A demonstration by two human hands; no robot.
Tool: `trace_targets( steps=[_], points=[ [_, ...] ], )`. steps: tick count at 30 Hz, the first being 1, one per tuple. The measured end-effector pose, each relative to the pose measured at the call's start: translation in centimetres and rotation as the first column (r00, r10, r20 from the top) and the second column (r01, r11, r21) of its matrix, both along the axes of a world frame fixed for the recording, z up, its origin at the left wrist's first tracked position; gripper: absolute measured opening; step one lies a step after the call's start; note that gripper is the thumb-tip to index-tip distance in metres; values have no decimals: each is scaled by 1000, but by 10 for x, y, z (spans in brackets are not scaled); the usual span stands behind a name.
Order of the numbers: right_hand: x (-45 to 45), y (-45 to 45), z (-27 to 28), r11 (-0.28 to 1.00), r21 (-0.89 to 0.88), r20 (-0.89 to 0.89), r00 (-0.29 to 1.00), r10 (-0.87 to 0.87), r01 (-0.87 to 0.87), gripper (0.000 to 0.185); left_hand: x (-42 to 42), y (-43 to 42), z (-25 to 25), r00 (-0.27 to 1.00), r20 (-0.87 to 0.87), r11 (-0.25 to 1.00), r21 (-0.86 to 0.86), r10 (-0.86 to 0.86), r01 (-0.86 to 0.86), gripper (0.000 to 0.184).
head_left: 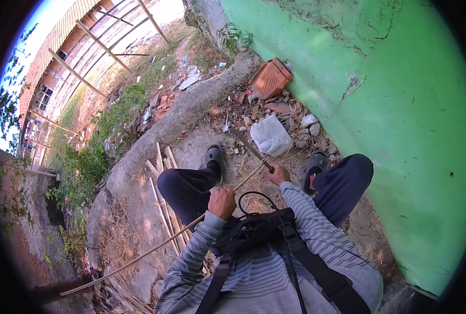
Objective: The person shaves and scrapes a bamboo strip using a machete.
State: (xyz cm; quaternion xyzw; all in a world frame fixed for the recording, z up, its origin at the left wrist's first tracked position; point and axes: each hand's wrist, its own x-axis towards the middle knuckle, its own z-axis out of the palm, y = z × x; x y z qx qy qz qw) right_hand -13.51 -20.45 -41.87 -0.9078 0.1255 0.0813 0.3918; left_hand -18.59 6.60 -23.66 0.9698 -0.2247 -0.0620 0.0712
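My left hand (222, 202) is closed in a fist round a long thin bamboo strip (154, 242). From the fist the strip runs back past my left arm to the lower left, and its other end slants up to the right. My right hand (279, 174) grips the dark handle of a knife (253, 148), its long blade pointing up and to the left. The strip's forward end reaches the knife near the handle; whether the edge touches it I cannot tell. More pale bamboo strips (165, 210) lie on the ground beside my left knee.
Between my feet and the rubble sits a whitish block (271, 135). An orange clay roof tile (271, 79) leans by the green wall (400, 131), which rises close on my right. A thick grey ridge (175, 123) curves along the left, with green plants (89, 162) beyond it.
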Motion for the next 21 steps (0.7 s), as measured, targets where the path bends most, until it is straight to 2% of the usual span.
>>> trace_targets(
  steps=[2, 4, 8, 10, 12, 14, 16, 21],
  points=[
    [2, 2, 4, 999, -34, -17, 999, -37, 36, 32, -1, -4, 1, 1000, -9, 1000, -12, 25, -26, 13],
    [3, 8, -2, 999, -31, -66, 998, 15, -17, 31, 1, 0, -6, 999, -19, 999, 17, 43, -42, 12],
    [4, 31, 2, 995, -12, 15, 995, 100, -100, 30, 9, -2, -9, 998, -27, 998, 36, 52, -51, 15],
    [2, 28, -8, 996, -9, 10, 996, 93, -93, 31, 1, 2, 8, 998, -37, 998, 47, 54, -52, 15],
    [1, 14, -15, 999, -12, -44, 998, 48, -49, 31, -4, 7, 25, 997, -37, 996, 60, 69, -66, 15],
    [-5, 9, -16, 999, 0, -66, 996, 52, -52, 33, -13, 11, 31, 1000, -1, 999, 42, -23, 23, 15],
    [-1, 7, -8, 993, -77, -158, 984, 81, -94, 34, -9, 10, 25, 1000, -12, 999, 44, -2, 2, 14],
    [-2, 15, -7, 999, -43, -87, 996, 23, -27, 31, -1, 17, 30, 998, -45, 996, 83, 37, -33, 16]
  ],
)
